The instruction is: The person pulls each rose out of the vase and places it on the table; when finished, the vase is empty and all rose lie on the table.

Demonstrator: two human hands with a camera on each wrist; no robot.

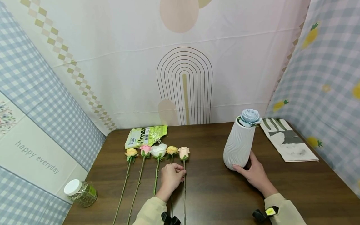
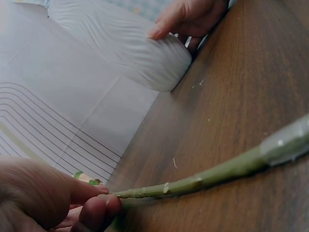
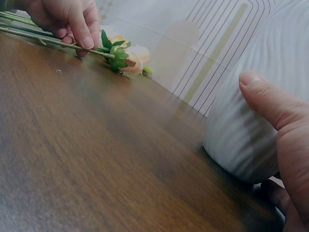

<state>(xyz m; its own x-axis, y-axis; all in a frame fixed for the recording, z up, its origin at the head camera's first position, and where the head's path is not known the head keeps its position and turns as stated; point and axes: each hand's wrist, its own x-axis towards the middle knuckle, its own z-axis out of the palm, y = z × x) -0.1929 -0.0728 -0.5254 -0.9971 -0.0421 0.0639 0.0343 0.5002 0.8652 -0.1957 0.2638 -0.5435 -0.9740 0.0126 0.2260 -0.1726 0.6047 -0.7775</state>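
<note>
With thumb and fingertips my left hand (image 1: 172,178) pinches the stem of the rightmost rose, a pale peach one (image 1: 184,153); its green stem (image 2: 193,183) runs across the left wrist view. My right hand (image 1: 256,175) grips the lower part of a white ridged vase (image 1: 239,143), thumb on the near side. A light blue rose (image 1: 250,117) stands in the vase's mouth. Left of the peach rose lie a yellow rose (image 1: 172,150), a white rose (image 1: 158,151), a pink rose (image 1: 145,150) and an orange-yellow rose (image 1: 131,152), stems toward me.
Behind the flower heads lies a green and white packet (image 1: 146,136). A lidded jar (image 1: 81,192) leans at the table's left edge. To the right of the vase a printed cloth (image 1: 291,140) lies flat on the brown wooden table (image 1: 213,193). Fabric curtains surround the table.
</note>
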